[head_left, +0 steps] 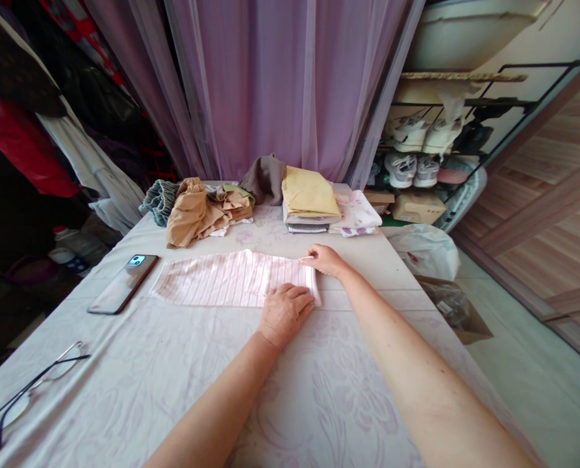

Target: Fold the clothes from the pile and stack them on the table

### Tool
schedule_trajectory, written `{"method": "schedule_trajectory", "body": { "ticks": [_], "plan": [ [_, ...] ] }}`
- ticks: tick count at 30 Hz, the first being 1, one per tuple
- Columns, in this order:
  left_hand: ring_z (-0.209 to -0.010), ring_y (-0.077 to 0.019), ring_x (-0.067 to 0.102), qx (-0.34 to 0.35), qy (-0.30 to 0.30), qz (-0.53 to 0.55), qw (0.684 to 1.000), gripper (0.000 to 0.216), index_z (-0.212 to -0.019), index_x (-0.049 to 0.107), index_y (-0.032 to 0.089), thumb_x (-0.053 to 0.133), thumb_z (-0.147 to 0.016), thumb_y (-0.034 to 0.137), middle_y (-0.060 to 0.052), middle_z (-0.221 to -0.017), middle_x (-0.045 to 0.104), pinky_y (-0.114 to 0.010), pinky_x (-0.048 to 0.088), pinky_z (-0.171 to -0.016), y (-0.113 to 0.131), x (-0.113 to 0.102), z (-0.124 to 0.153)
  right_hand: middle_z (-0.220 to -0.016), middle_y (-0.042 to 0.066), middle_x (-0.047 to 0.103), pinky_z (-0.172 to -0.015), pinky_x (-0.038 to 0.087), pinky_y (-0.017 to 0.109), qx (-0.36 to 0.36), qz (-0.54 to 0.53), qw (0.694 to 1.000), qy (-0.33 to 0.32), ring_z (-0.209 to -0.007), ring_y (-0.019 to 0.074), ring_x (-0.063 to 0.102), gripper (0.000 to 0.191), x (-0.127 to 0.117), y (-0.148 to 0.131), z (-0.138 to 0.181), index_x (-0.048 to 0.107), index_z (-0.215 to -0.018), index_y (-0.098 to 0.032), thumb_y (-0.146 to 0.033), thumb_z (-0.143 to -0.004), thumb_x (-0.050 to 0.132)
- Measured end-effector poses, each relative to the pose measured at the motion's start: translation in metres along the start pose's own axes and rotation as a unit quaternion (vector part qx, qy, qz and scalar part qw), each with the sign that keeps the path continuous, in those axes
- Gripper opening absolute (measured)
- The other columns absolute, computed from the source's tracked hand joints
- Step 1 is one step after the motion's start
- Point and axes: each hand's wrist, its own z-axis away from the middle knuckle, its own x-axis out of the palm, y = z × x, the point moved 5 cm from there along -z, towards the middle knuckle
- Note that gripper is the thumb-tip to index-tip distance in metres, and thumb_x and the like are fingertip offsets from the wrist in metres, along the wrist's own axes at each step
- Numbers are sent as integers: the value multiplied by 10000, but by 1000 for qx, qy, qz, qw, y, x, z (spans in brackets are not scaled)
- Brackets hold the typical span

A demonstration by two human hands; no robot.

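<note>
A pink-and-white striped garment point(206, 279) lies lengthwise across the table, with its right end doubled over on itself. My left hand point(286, 313) rests palm down on that folded part near the close edge, fingers stretched out. At the far right edge of the garment, my right hand point(326, 260) pinches the fabric between thumb and fingers. Whether the garment is a pair of trousers or something else, I cannot tell.
A smartphone point(124, 286) and a pair of glasses point(31, 390) lie on the left of the table point(182, 390). Behind are crumpled brown clothes point(192, 214) and a folded stack topped by a yellow cloth point(309, 193). A shoe rack point(494, 104) stands right.
</note>
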Motion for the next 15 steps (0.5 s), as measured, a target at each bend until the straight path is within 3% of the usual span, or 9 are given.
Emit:
{"method": "schedule_trajectory", "body": {
  "ticks": [4,10,15],
  "plan": [
    [-1137,-240,561,6,-26,-14,1000,257,-1156,662,299,510,-958,361,-11,-1246,672,-405,455,-892,4,0,2,-938,34,710,-778,473,264,-1,-34,998,59,-815,151,626,230,5,4,6,661,-889,-187,-303,-695,705],
    [-1179,-259,534,12,-35,-20,999,325,-1242,611,292,543,-936,380,-19,-1310,637,-430,446,-927,5,3,4,-1104,105,682,-831,514,324,-31,-38,980,194,-911,193,650,297,11,8,28,651,-1054,-181,-344,-817,573],
    [-1291,-291,464,7,-26,10,1000,320,-1232,622,305,545,-935,397,-15,-1354,611,-541,334,-1066,0,6,4,-1291,155,597,-1014,419,423,-109,106,967,206,-1212,284,528,419,19,2,46,629,-1188,-177,-356,-809,612]
  ]
}}
